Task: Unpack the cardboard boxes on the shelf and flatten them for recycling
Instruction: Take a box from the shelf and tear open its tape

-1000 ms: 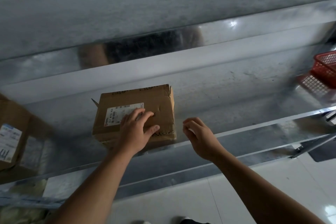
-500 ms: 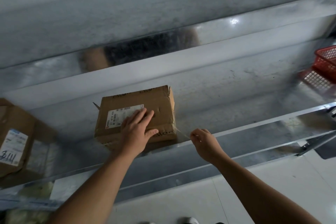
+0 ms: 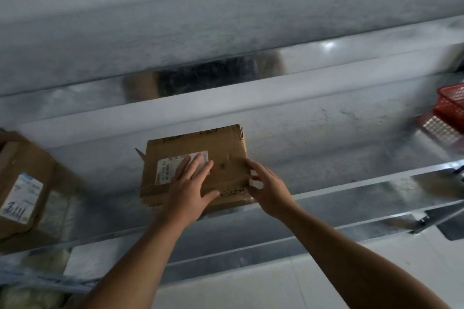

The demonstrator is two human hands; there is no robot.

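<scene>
Shiny metal shelf (image 3: 326, 153) filled the view at chest height, with pale floor tiles (image 3: 251, 291) showing below it. 1 brown cardboard box (image 3: 226, 148) sat in the middle of the shelf, near the front edge, flaps closed. The person's left hand (image 3: 187, 188) lay flat on top of it, fingers straight and partly covering a white shipping label (image 3: 165, 168), pressing the box down. The right hand (image 3: 268, 188) was at the box's right front corner, thumb and fingers closed on a pale strip (image 3: 253, 183), which looked like the end of the sealing tape, though blur made that hard to confirm.

A second box (image 3: 22, 183), also closed and labelled, stood well apart at the left end of the shelf. A red basket (image 3: 452, 105) sat at the far right.

By the look of things, the job had barely begun: neither box was open, nothing had been taken out, and no flattened cardboard was in sight. Peeling the tape, emptying both boxes and collapsing them all seemed left to do.
</scene>
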